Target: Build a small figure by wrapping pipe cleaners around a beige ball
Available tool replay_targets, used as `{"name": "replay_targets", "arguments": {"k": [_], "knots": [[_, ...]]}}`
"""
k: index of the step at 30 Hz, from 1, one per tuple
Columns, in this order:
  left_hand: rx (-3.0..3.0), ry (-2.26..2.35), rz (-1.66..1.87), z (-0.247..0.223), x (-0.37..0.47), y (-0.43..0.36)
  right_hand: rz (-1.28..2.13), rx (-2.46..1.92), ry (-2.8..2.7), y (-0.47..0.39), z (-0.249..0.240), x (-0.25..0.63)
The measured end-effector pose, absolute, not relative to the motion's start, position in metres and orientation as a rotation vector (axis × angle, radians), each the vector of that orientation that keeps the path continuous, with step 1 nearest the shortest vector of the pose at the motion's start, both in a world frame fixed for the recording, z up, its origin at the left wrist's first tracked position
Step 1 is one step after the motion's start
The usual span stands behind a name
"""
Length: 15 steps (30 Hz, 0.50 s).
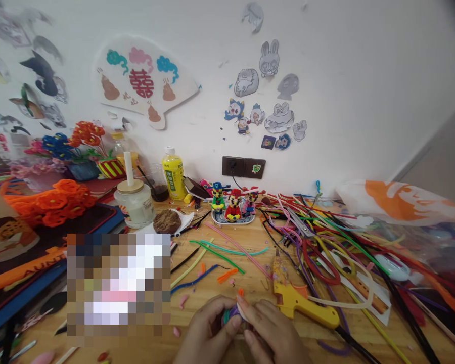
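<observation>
Low in the view, my left hand [208, 329] and my right hand [270, 331] meet over the table. Between their fingertips they pinch a small purple and teal craft piece [227, 317], which looks made of fuzzy pipe cleaner. A bit of orange [240, 291] sticks up at its top; most of the piece is hidden by the fingers. Just right of my right hand lies a yellow glue gun [307, 306], its nozzle pointing away. Loose green [222, 257], blue [197, 277] and orange pipe cleaners [227, 275] lie beyond my hands.
Three small figures [233, 210] stand on a little tray [246, 220] near the wall. Pipe cleaners and red-handled scissors [318, 268] crowd the right. At the left are a yellow-labelled bottle [173, 174], a glass jar [134, 205] and orange fuzzy flowers [66, 205]. One patch is pixelated.
</observation>
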<state>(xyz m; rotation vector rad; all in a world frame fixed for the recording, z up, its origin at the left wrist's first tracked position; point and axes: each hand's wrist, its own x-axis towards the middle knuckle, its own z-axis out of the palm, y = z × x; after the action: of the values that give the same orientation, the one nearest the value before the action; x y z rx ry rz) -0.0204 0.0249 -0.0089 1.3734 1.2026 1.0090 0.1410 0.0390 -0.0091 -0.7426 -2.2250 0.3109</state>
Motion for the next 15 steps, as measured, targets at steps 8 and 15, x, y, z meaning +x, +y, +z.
{"name": "replay_targets", "arguments": {"k": [8,15], "knots": [[1.118,0.997,1.126,-0.0049,-0.0148,0.0249,0.34,-0.736,-2.18,0.0396,-0.0091,0.1432],[1.26,1.08,1.008,-0.0053,-0.0157,0.0199,0.29,-0.83,-2.186,0.0383,-0.0126,0.1425]]}}
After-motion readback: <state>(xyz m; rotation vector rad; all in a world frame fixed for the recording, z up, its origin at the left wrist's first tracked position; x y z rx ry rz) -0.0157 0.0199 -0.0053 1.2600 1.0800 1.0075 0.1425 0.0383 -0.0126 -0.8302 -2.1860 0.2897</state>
